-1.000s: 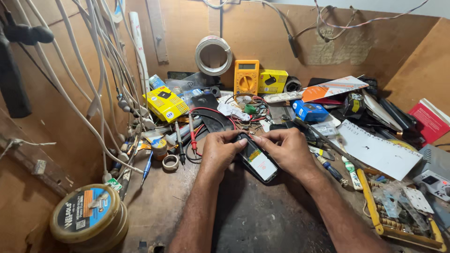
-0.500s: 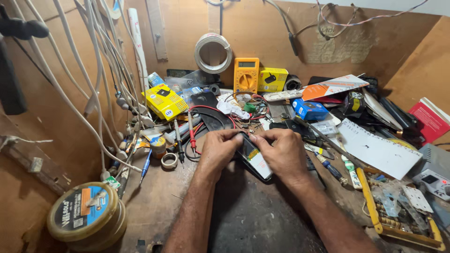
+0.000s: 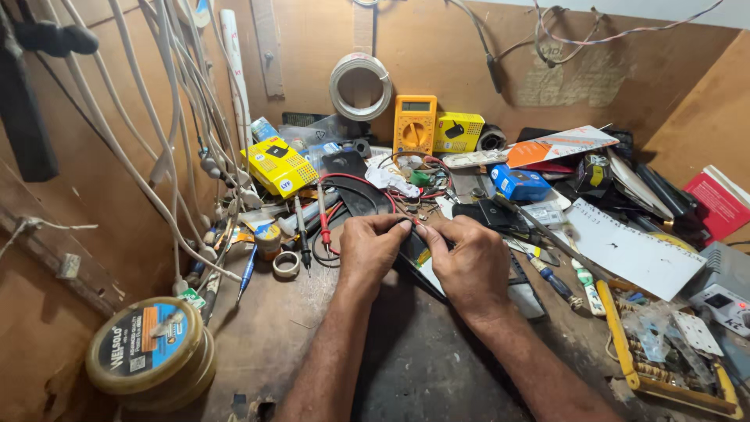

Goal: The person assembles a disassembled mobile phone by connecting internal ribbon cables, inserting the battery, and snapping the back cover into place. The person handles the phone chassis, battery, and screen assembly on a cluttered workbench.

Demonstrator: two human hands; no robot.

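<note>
My left hand (image 3: pixel 372 248) and my right hand (image 3: pixel 469 264) meet over a dark flat phone-like device (image 3: pixel 422 258) lying on a black mat (image 3: pixel 414 352) in the middle of the bench. Fingertips of both hands pinch at the device's upper end. Most of the device is hidden under my hands; a pale part of it shows below my right palm. Red and black probe leads (image 3: pixel 322 211) lie just left of my left hand.
A yellow multimeter (image 3: pixel 414 125) leans at the back wall beside a yellow box (image 3: pixel 458 131). A round tin (image 3: pixel 150 353) sits front left, tape rolls (image 3: pixel 286 264) nearby. White cables (image 3: pixel 156 141) hang left. Screwdrivers (image 3: pixel 551 277), a blue box (image 3: pixel 519 184) and papers (image 3: pixel 633 254) crowd the right.
Both hands stay on the device with only small shifts of the fingers; the view has drifted slightly downward and closer.
</note>
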